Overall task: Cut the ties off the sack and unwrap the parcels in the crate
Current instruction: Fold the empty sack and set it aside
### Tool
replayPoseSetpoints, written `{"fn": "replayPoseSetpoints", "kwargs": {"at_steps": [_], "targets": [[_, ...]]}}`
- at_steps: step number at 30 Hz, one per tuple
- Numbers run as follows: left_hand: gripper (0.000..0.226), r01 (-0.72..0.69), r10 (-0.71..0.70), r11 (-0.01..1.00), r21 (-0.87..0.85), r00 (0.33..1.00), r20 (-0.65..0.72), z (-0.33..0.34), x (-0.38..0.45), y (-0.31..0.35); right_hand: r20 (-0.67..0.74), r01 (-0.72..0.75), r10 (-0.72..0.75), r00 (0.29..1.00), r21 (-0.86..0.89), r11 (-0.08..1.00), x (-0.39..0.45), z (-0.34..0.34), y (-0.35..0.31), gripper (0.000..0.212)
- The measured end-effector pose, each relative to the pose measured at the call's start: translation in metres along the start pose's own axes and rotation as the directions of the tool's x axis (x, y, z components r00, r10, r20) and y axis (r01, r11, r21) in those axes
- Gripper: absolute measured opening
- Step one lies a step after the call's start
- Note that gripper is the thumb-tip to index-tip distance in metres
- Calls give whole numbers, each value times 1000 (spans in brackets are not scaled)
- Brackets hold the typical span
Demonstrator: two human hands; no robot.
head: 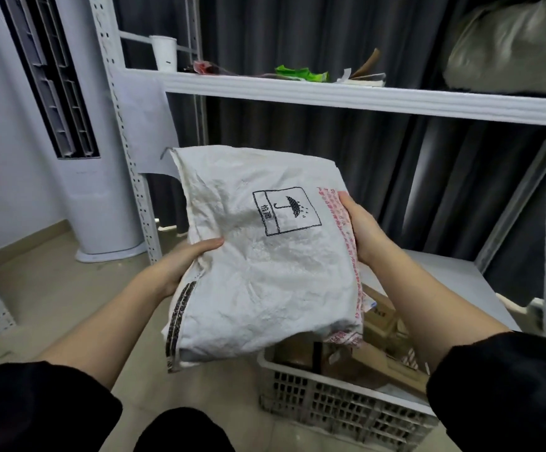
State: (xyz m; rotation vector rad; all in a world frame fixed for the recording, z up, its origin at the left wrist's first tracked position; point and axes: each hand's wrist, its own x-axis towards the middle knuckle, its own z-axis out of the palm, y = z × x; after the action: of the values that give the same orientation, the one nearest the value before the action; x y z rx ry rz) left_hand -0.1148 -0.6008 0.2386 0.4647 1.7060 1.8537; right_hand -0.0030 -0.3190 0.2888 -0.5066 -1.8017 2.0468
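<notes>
A folded white woven sack [265, 256], printed with a black umbrella mark and red lettering, hangs in the air between my hands. My left hand [183, 259] grips its left edge, thumb on top. On the right edge my right hand [361, 228] holds the fold with the red print. Below the sack stands a white perforated plastic crate [330, 406] on the floor, with several brown cardboard parcels [382, 321] inside, partly hidden by the sack. No ties or cutting tool are visible.
A white metal rack [330, 93] stands ahead; its upper shelf carries a white cup [164, 53], green wrapper [301, 74] and papers. A grey bundle [509, 44] lies at top right. A tall white air conditioner [79, 141] stands left. Dark curtains hang behind. Beige floor lies at left.
</notes>
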Motion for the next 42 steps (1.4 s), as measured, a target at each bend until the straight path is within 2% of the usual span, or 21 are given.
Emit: {"fn": "replayPoseSetpoints", "kwargs": {"at_steps": [3,6,8,11,14,24,28,30,33,34,36,37,38,39,40,41,42], "targets": [[49,17,-28,997,-75,987,-158,-35,29,-20,64,-11,28,998,-254,967,25,23,17,64],[56,41,-71,991,-124,966,-250,-57,51,-43,98,83,-44,994,-437,896,41,54,43,76],[45,36,-88,983,-178,951,-295,-71,64,-65,111,164,-121,986,-614,772,56,77,63,79],[36,10,-121,962,-274,914,-387,-93,76,-105,145,232,-202,968,-823,519,76,107,98,65],[19,-14,-160,929,-371,886,-435,-114,86,-149,267,324,-191,945,-851,413,89,133,140,57],[51,90,-418,814,-574,776,-472,-129,124,-335,422,367,133,897,-877,311,126,173,330,59],[44,131,-494,774,-619,736,-462,-124,142,-398,375,313,220,900,-910,270,130,168,400,56],[51,121,-479,764,-634,764,-432,-123,148,-421,343,277,270,900,-926,256,130,166,427,56],[35,132,-486,744,-655,780,-394,-121,154,-449,299,229,344,890,-946,230,129,165,464,56],[39,145,-505,729,-669,774,-382,-119,155,-456,278,199,373,885,-951,236,129,164,472,56],[70,179,-559,672,-719,760,-333,-119,156,-471,244,156,432,868,-961,228,129,165,490,55],[71,216,-585,654,-725,753,-303,-118,156,-474,234,157,452,861,-967,202,128,167,497,55],[59,255,-607,652,-714,741,-289,-116,156,-477,224,159,467,855,-972,175,127,169,504,55],[46,299,-633,659,-690,716,-294,-113,155,-479,209,149,479,853,-976,160,125,172,509,54],[40,351,-675,671,-653,655,-341,-109,155,-479,185,122,505,843,-980,157,123,174,516,54],[41,409,-706,696,-590,540,-458,-105,154,-479,167,94,536,828,-983,161,120,175,523,54],[51,453,-663,742,-494,390,-639,-104,153,-480,161,80,569,807,-983,164,117,176,530,54]]}}
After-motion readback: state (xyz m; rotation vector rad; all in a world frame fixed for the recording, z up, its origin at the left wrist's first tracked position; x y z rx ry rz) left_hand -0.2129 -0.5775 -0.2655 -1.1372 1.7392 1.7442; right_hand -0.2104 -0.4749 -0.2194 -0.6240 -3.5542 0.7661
